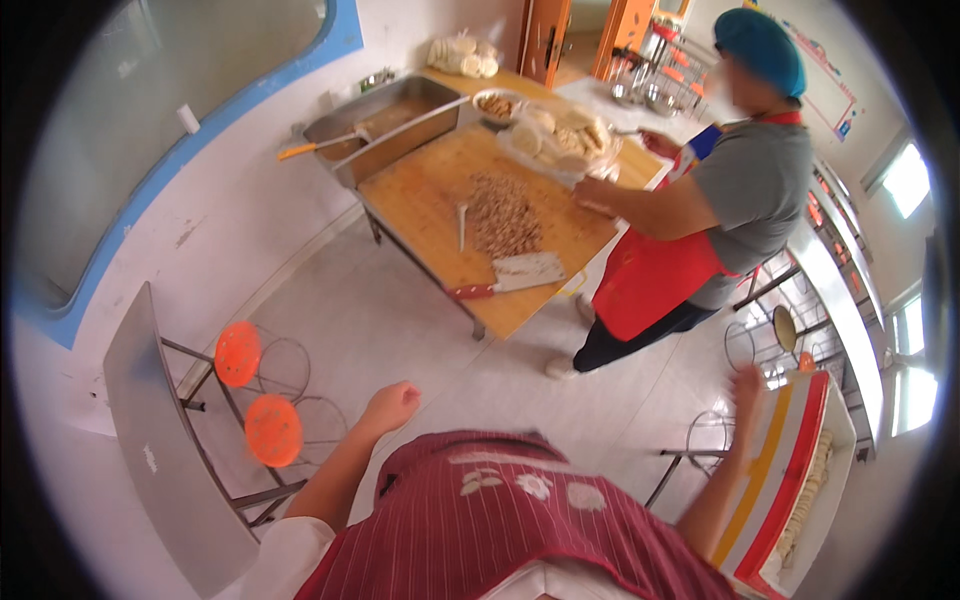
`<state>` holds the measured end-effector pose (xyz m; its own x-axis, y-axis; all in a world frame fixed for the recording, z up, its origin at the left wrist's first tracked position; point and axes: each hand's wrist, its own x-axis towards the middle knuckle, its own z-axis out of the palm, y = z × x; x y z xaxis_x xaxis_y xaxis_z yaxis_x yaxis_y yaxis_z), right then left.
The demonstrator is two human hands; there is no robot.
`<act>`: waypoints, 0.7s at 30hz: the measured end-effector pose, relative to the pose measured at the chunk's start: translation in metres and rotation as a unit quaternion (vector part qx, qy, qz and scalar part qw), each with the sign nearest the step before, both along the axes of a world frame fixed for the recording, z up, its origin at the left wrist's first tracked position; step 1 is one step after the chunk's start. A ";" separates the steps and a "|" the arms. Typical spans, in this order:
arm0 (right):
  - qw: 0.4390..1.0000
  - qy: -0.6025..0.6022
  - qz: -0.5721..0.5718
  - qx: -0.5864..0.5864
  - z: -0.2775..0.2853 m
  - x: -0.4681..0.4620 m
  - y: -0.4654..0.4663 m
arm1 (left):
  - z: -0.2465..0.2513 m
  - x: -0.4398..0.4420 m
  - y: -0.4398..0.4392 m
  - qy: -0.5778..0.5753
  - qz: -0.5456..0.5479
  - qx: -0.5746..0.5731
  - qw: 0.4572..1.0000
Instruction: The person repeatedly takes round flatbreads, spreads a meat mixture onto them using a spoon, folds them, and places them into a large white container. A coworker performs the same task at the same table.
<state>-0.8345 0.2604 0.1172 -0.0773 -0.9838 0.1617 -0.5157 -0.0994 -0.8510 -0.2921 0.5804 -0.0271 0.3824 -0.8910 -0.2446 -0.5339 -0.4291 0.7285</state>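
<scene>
My left hand hangs over the floor with its fingers curled in, and nothing shows in it. My right hand is raised beside a striped box and is blurred; its fingers cannot be made out. Ahead stands a table with a wooden top. Chopped meat is heaped there, with a cleaver at its near edge and a slim white utensil at its left. Round flatbreads fill a clear plastic bag beyond the meat.
A co-worker in a red apron stands at the table's right side, one hand near the bag. A deep metal pan with an orange-handled tool and a bowl of food sit behind. Orange stools and a grey table flank my left.
</scene>
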 end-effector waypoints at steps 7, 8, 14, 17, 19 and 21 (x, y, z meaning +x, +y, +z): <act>0.839 0.121 0.479 0.228 -0.082 0.360 -0.006 | 0.031 0.068 -0.053 0.115 -0.020 -0.029 0.993; 0.841 0.112 0.473 0.236 -0.077 0.395 -0.016 | 0.039 0.084 -0.062 0.110 -0.015 -0.034 0.993; 0.940 0.034 0.340 0.002 -0.124 0.550 -0.198 | 0.045 0.213 -0.090 -0.023 0.030 0.027 0.999; 0.963 0.097 0.180 -0.178 -0.111 0.612 -0.298 | 0.015 0.280 -0.082 -0.025 0.058 0.014 0.998; 0.961 0.098 0.101 -0.238 -0.100 0.631 -0.374 | 0.001 0.307 -0.100 -0.011 0.075 -0.001 0.997; 0.960 0.128 0.061 -0.243 -0.091 0.644 -0.423 | 0.010 0.324 -0.120 -0.023 0.094 0.003 0.995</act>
